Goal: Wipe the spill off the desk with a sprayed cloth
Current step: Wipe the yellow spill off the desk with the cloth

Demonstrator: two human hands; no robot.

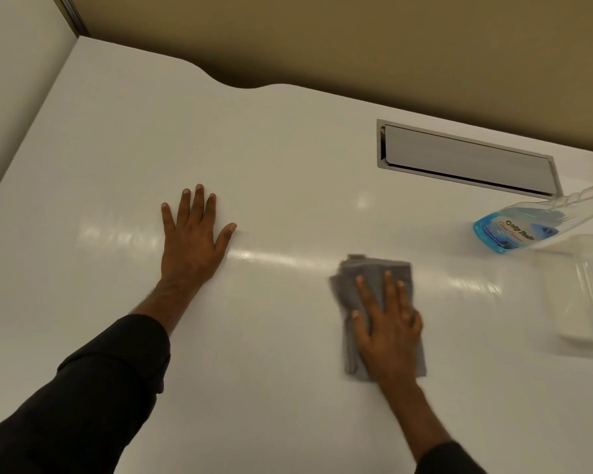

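Observation:
A folded grey cloth lies flat on the white desk, right of centre. My right hand presses down on it with fingers spread; the cloth looks motion-blurred. My left hand rests palm-down on the bare desk to the left, fingers apart, holding nothing. A clear spray bottle with blue liquid and a blue label stands at the right edge, apart from both hands. I cannot make out any spill on the glossy surface.
A clear plastic container stands at the right, just below the bottle. A grey metal cable hatch is set into the desk at the back right. A tan partition runs behind the desk, a white wall on the left.

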